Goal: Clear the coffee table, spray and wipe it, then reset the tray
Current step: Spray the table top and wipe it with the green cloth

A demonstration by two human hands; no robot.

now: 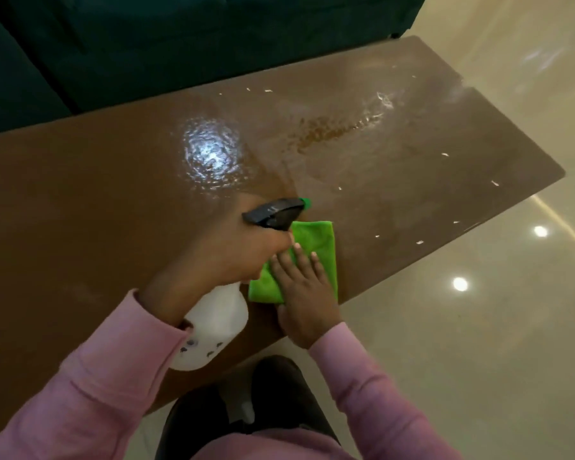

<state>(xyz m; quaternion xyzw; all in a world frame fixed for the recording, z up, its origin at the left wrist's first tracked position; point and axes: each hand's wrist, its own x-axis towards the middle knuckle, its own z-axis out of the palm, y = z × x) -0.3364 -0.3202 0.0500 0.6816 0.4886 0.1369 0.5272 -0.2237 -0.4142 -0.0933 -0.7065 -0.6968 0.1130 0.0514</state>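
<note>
While the left hand [243,250] grips the neck of the white spray bottle [213,323], the bottle's black trigger head with its green tip points out over the brown tabletop [97,194]. The right hand [304,293] lies flat, fingers straight, pressing on the folded green cloth [316,237]. The cloth sits by the tabletop's near edge, just beside the bottle. A wet patch [210,154] covers mid-surface (a light glares in it). Small pale flecks [495,183] are scattered toward the right end. A dark teal sofa [146,44] stands beyond, and glossy beige floor [478,327] lies to the right.
</note>
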